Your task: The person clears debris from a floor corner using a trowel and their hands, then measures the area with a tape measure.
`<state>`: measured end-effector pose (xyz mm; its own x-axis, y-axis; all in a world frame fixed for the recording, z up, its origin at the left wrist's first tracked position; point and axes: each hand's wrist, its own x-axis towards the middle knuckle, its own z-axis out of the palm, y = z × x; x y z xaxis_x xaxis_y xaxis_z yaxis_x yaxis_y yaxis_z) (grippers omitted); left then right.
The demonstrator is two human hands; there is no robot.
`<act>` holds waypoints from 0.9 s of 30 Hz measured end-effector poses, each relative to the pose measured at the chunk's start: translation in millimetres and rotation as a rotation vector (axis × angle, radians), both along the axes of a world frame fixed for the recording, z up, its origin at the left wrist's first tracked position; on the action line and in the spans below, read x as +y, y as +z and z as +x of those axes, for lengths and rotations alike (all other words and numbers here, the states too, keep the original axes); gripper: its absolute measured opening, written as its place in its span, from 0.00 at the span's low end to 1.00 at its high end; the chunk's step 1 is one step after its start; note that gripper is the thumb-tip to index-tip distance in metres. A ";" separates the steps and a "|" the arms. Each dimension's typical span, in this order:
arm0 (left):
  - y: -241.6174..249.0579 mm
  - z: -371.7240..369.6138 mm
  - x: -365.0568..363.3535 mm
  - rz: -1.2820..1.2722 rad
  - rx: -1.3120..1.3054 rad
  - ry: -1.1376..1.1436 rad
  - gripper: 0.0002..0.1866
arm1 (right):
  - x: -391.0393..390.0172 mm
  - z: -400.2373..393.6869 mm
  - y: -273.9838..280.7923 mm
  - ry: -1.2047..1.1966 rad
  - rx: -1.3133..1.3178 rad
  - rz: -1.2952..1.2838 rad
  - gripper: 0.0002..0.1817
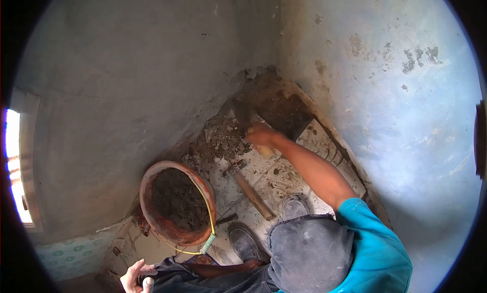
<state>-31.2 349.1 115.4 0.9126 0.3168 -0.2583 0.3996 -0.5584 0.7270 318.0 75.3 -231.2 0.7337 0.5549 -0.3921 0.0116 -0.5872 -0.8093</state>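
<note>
1. Left hand (136,276): at the near left edge of the view, fingers spread, gripping nothing, lying against dark trousers.
2. Orange bucket (177,202): left of centre on the floor, tilted toward the camera, filled with dark rubble. A yellow cord (209,214) runs along its right rim.
3. Hammer (248,187): lies flat on the tiled floor (304,141) right of the bucket, wooden handle pointing near-right, head toward the far left.
4. Rubble pile (220,138): heaped in the far corner, just beyond the hammer head.
5. Right hand (261,137): arm extended to the far corner, closed around a trowel handle (265,151); the blade (242,113) rests at the rubble pile.
6. Shoes (293,207): planted on the floor, near the hammer handle.
</note>
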 end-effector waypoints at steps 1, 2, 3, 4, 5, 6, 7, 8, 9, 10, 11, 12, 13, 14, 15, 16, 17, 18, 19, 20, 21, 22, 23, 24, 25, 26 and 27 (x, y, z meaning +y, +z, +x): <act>0.1 1.2 -2.5 -0.006 0.003 -0.010 0.23 | 0.6 -2.0 2.0 -0.010 0.003 -0.006 0.11; 2.2 1.5 -6.1 0.012 0.002 0.006 0.23 | -0.2 -10.1 21.5 0.135 -0.065 -0.206 0.15; 2.9 2.5 -8.5 0.028 -0.013 0.024 0.23 | -4.3 -12.1 38.1 0.281 -0.145 -0.409 0.22; 3.2 -3.4 -3.6 0.060 0.004 0.000 0.22 | -12.2 -26.0 43.1 0.205 -0.202 -0.400 0.18; -3.5 -11.7 4.0 0.035 -0.060 -0.019 0.21 | -21.7 -46.9 45.5 0.115 -0.259 -0.386 0.15; -7.7 -17.5 9.8 0.009 -0.112 -0.031 0.20 | -33.8 -59.8 50.5 -0.024 -0.219 -0.359 0.17; -6.5 -16.3 12.1 0.006 -0.118 -0.043 0.20 | -42.3 -69.0 53.6 -0.146 -0.176 -0.334 0.19; -4.6 -16.6 12.9 0.010 -0.082 -0.008 0.20 | -45.5 -72.8 53.8 -0.150 -0.177 -0.340 0.19; -5.3 -17.6 12.6 0.010 -0.040 0.032 0.20 | -49.6 -76.4 53.3 -0.265 -0.022 -0.334 0.21; -12.5 -16.8 16.9 -0.024 -0.082 0.017 0.21 | -53.9 -85.5 50.9 -0.382 0.141 -0.332 0.23; -10.6 -13.1 15.5 -0.020 -0.053 0.002 0.21 | -52.8 -100.3 37.4 -0.391 0.155 -0.342 0.23; -9.8 -4.7 14.1 -0.016 -0.034 -0.018 0.21 | -46.3 -111.2 16.3 -0.240 0.041 -0.264 0.23; -12.0 2.0 10.8 -0.031 -0.027 -0.025 0.21 | -42.6 -117.9 4.7 -0.081 -0.070 -0.190 0.23; -11.6 7.8 6.2 -0.022 -0.032 -0.048 0.21 | -40.6 -123.9 15.4 -0.086 -0.056 -0.199 0.23; -10.1 11.1 5.5 -0.010 -0.037 -0.071 0.21 | -37.1 -130.2 39.0 -0.133 -0.032 -0.246 0.23; -8.5 10.6 6.0 -0.019 -0.027 -0.073 0.21 | -37.4 -134.8 52.9 -0.174 -0.012 -0.296 0.23; -7.7 10.0 5.5 -0.012 -0.028 -0.075 0.21 | -41.5 -141.3 53.5 -0.233 -0.048 -0.314 0.24; -7.6 10.1 5.6 -0.005 -0.034 -0.079 0.21 | -50.4 -144.1 56.3 -0.233 -0.050 -0.327 0.24; -7.5 10.2 5.4 0.013 -0.050 -0.088 0.20 | -62.5 -146.8 60.4 -0.098 0.002 -0.404 0.24; -7.5 10.5 9.5 0.001 -0.049 -0.086 0.20 | -73.1 -150.9 65.3 0.040 0.058 -0.480 0.24; -8.2 9.0 14.8 0.005 -0.022 -0.073 0.20 | -81.1 -156.9 76.3 -0.044 0.067 -0.518 0.24; -9.6 4.9 17.4 0.007 0.008 -0.049 0.20 | -89.6 -161.7 89.4 -0.116 0.074 -0.557 0.23; -9.3 5.4 16.3 0.005 -0.001 -0.040 0.21 | -102.2 -165.1 98.8 -0.155 0.050 -0.573 0.24; -9.1 7.6 14.7 0.000 -0.037 -0.058 0.22 | -115.9 -167.1 104.8 -0.196 0.024 -0.585 0.25; -9.6 7.5 15.6 -0.014 -0.048 -0.053 0.22 | -129.6 -169.7 101.8 -0.176 0.022 -0.599 0.25; -10.4 6.9 17.7 -0.028 -0.059 -0.055 0.23 | -145.0 -175.0 92.1 -0.296 0.017 -0.568 0.25; -10.9 5.2 20.0 -0.070 -0.040 -0.032 0.24 | -160.5 -183.5 82.3 -0.418 0.015 -0.538 0.25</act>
<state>-26.1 369.2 104.5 0.9320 0.2697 -0.2423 0.3525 -0.5176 0.7797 134.5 -85.2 -148.9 0.8366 -0.0492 -0.5456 -0.3126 -0.8608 -0.4017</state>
